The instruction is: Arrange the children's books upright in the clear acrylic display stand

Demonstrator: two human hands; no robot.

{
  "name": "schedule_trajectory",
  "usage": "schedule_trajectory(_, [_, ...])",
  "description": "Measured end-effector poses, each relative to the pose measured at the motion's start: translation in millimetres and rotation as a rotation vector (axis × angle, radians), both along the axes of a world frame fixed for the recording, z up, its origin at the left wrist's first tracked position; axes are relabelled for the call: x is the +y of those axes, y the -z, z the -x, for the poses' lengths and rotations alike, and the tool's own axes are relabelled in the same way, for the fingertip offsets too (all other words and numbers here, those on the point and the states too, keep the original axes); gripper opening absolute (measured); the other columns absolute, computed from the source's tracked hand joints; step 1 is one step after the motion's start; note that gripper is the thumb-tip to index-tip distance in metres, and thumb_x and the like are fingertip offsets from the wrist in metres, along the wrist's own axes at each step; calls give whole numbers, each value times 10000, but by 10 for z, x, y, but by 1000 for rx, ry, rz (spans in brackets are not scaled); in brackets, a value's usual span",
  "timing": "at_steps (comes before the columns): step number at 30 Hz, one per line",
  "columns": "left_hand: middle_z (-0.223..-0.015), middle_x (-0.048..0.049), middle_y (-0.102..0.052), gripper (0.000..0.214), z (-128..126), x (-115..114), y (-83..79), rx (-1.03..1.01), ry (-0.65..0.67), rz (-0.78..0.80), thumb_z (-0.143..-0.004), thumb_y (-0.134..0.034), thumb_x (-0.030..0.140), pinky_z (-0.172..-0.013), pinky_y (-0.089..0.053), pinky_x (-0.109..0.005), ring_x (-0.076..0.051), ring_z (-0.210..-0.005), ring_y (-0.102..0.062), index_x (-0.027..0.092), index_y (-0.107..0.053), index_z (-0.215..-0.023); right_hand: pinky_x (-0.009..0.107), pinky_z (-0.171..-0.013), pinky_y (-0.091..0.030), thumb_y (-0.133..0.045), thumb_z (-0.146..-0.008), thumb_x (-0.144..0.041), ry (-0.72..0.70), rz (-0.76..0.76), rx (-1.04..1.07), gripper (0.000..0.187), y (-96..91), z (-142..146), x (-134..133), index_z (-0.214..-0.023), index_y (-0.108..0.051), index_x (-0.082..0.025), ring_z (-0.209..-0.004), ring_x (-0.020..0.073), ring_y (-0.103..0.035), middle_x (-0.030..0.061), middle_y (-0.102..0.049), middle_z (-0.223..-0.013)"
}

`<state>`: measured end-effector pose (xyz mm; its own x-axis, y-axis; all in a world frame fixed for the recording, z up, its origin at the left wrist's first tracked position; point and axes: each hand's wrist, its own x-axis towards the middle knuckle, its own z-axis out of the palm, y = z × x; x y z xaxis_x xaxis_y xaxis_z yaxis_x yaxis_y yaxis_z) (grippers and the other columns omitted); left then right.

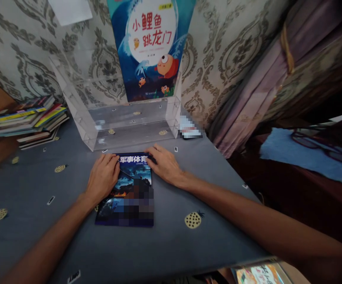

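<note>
A dark blue book [135, 173] with white lettering lies face up on the table, part of its cover blurred out. My left hand [104, 173] grips its upper left edge, fingers bent over the cover. At the top right corner, my right hand [166, 163] holds the book with bent fingers; its thumb side is partly on the cover. Just beyond both hands stands a clear plastic display rack [132, 136] with stepped tiers. A picture book [150, 79] with an orange fish on its blue cover leans upright at the rack's back.
Stacked books [31, 120] sit at the far left on the grey pineapple-print tablecloth [34, 232]. A small, partly blurred item [191, 128] lies right of the rack. Beyond the table's right edge are a curtain [247, 86] and a blue cloth [307, 154]. Another book [259, 275] shows below the front edge.
</note>
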<state>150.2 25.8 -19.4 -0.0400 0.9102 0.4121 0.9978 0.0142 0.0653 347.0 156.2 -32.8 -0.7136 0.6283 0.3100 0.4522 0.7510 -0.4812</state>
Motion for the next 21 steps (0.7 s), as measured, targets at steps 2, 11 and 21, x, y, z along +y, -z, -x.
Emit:
schedule_trajectory(2, [-1120, -143, -676, 315, -5, 4, -6, -9, -1, 10, -992, -383, 241, -901, -506, -479, -311, -1048, -600, 154, -660, -1114, 300, -776, -452, -556, -943, -152, -15, -25, -13, 165, 6, -2, -6, -1075, -649, -184, -900, 201, -597, 73, -642, -991])
schedule_trajectory(11, [-1080, -125, -678, 317, 10, 41, -42, -28, 45, 43, -984, -383, 258, -915, -492, -454, -291, -1030, -594, 151, -664, -1083, 335, -858, -452, -529, -951, -109, -78, -25, -11, 189, -13, -2, -18, -1073, -656, -177, -1006, 230, -612, 93, -686, -1057])
schedule_trajectory(21, [-1064, -106, -653, 310, -136, 200, -41, -45, 129, 91, -985, -388, 234, -950, -485, -427, -261, -1017, -571, 155, -668, -1093, 338, -851, -432, -515, -953, -119, -89, -14, 14, 195, -2, -10, -21, -1055, -667, -185, -987, 240, -601, 89, -686, -1024])
